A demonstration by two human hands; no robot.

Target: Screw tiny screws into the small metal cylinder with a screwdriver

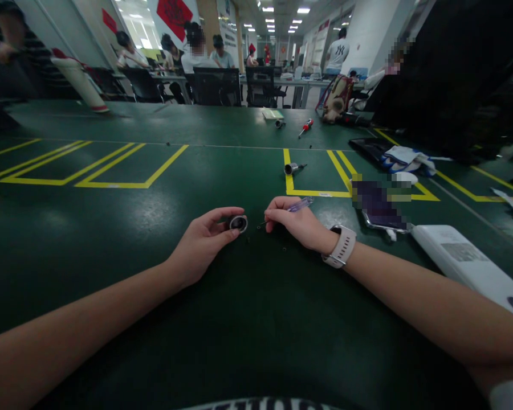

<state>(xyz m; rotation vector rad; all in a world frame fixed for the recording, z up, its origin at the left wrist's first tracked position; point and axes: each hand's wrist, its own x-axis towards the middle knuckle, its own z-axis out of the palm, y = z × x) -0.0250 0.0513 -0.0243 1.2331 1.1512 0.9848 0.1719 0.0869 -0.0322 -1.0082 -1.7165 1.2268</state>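
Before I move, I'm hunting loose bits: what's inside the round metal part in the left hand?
Inside the round metal part, a dark hollow shows; deeper details are unclear. The left hand covers part of its outside.

There are three metal cylinders [238,223], two screwdrivers [300,204], one phone [380,209] and one wristwatch [342,247].

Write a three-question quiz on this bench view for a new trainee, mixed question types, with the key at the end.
1. Short answer: What does the left hand hold?

2. True or false: The right hand holds the red-handled screwdriver.

3. Multiple choice: Where is the watch worn?
A) On the left wrist
B) On the right wrist
C) On neither wrist, as it lies on the table

Key:
1. A round metal part with an open, hollow end.
2. False; it holds a slim purple-handled tool.
3. B
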